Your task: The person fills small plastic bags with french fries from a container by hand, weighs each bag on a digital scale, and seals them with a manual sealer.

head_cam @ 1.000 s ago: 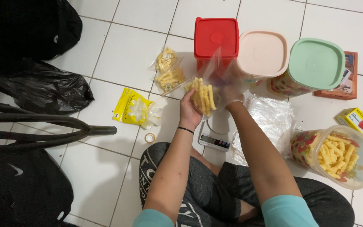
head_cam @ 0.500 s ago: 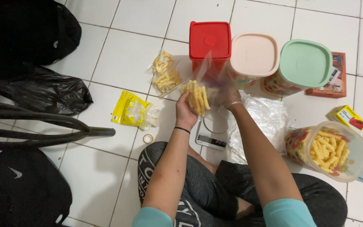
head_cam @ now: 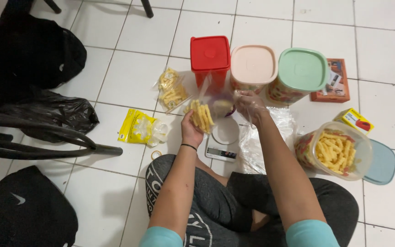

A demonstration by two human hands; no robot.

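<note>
Red lid (head_cam: 210, 53), pink lid (head_cam: 253, 63), green lid (head_cam: 302, 69); yellow snack sticks (head_cam: 200, 115); white floor tiles (head_cam: 129, 77); scale (head_cam: 225, 139) probably white.

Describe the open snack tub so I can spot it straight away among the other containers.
Start at the row of three lidded tubs at the top: red lid, pink lid, green lid. Go down and right to the open tub beside the person's knee, its blue lid lying alongside. It alone is uncovered, showing yellow snack sticks inside.
</note>
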